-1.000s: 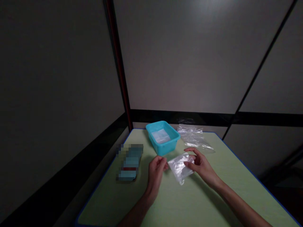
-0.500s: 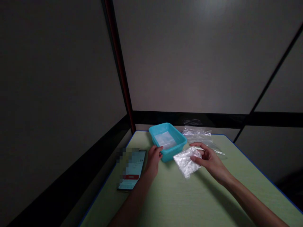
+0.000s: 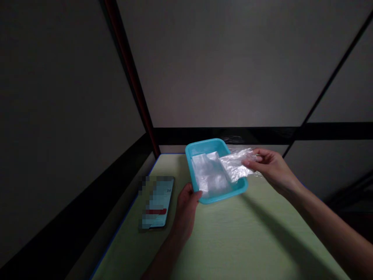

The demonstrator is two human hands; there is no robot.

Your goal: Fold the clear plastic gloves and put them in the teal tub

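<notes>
With thumb on the rim, my left hand [image 3: 188, 198] grips the near left corner of a turquoise plastic basket [image 3: 215, 199], which is tilted toward me. Folded clear plastic bags [image 3: 208, 173] lie on the basket's floor. My right hand [image 3: 269, 165] pinches another folded clear plastic bag [image 3: 236, 163] between thumb and fingers. This bag hangs over the right side of the basket, covering part of that rim. Whether it touches the rim I cannot tell.
A phone [image 3: 159, 202] with a lit screen, partly pixelated, lies left of my left forearm. More clear plastic [image 3: 233, 140] shows behind the basket, mostly hidden. The pale green table [image 3: 227, 241] has a blue edge and meets walls at the back and left.
The basket's near side has come up and toward me, tipping its inside into view. My right hand has moved up and right, carrying the folded bag to the basket's right side.
</notes>
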